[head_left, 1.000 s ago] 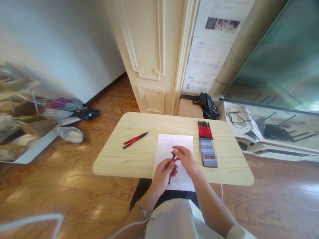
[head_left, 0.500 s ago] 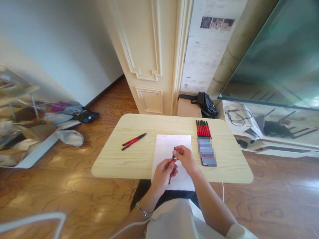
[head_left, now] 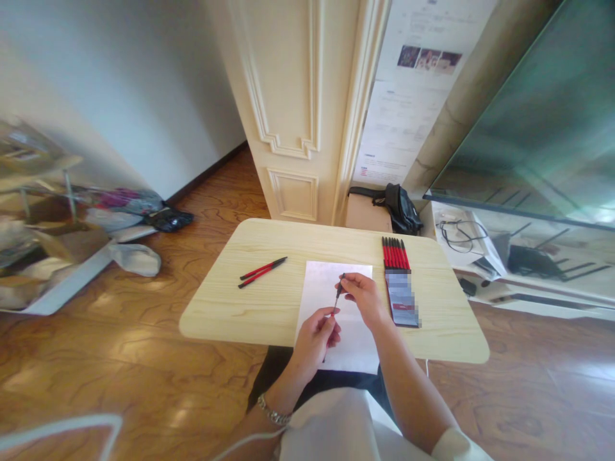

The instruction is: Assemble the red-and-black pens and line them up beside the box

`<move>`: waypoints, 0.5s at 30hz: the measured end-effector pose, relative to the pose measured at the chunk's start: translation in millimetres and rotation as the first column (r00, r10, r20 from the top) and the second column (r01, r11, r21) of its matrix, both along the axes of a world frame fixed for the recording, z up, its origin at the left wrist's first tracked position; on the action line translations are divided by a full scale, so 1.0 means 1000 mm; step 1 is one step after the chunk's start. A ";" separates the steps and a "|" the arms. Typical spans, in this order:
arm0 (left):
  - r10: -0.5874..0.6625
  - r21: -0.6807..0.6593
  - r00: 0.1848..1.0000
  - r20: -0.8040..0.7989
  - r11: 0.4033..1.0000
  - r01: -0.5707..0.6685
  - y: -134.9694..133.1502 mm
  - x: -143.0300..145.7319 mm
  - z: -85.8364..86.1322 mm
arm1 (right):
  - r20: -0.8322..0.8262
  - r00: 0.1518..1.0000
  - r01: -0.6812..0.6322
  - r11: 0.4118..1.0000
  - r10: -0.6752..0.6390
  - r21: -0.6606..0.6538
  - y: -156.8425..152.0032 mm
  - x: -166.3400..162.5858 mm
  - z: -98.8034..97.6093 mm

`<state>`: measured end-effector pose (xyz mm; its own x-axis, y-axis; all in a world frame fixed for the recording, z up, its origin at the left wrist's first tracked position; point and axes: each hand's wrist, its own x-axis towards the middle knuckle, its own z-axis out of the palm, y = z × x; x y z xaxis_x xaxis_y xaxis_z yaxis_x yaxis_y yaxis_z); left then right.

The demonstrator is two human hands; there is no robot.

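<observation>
A slim red plastic pen barrel [head_left: 332, 314], mostly hidden by the left hand [head_left: 314, 339], is pinched in its fingers, and a black pen end [head_left: 341, 286] is gripped by the fingers of the right hand [head_left: 362, 298], seemingly so the thin rod [head_left: 335, 305] between is held in line. White paper [head_left: 355, 349] is spread beneath the fingers; two red-and-black pens [head_left: 254, 278] are laid leftward, a row of similar pens [head_left: 396, 256] rightward.
</observation>
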<state>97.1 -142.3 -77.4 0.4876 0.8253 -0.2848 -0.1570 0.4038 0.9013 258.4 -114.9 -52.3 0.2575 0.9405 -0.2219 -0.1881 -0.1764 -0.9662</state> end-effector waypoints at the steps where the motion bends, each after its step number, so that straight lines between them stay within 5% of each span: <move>1: 0.004 0.007 1.000 -0.002 1.000 -0.004 -0.001 -0.002 0.000 | -0.017 0.999 0.034 0.999 -0.034 0.010 0.004 0.002 0.002; 4: 0.023 0.007 1.000 0.006 1.000 -0.023 -0.003 -0.010 -0.001 | -0.010 0.993 0.119 0.992 -0.119 0.045 0.013 0.003 0.003; 8: 0.077 -0.018 0.997 0.011 0.997 -0.077 -0.003 -0.024 -0.001 | 0.324 0.946 0.039 0.999 -0.026 -0.033 0.019 -0.012 -0.008; 12: 0.132 -0.046 0.991 0.005 0.990 -0.131 -0.001 -0.033 0.000 | 0.698 0.713 0.008 0.994 0.068 -0.105 0.018 -0.039 -0.021; 15: 0.141 -0.054 0.990 0.021 0.989 -0.140 0.001 -0.034 -0.001 | 0.828 0.545 -0.028 0.990 0.129 -0.136 0.019 -0.053 -0.026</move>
<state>62.7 -141.7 -77.9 0.3754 0.8704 -0.3184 -0.2376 0.4225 0.8747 205.6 -95.5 -78.2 0.3002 0.9532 -0.0352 0.7118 -0.2484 -0.6570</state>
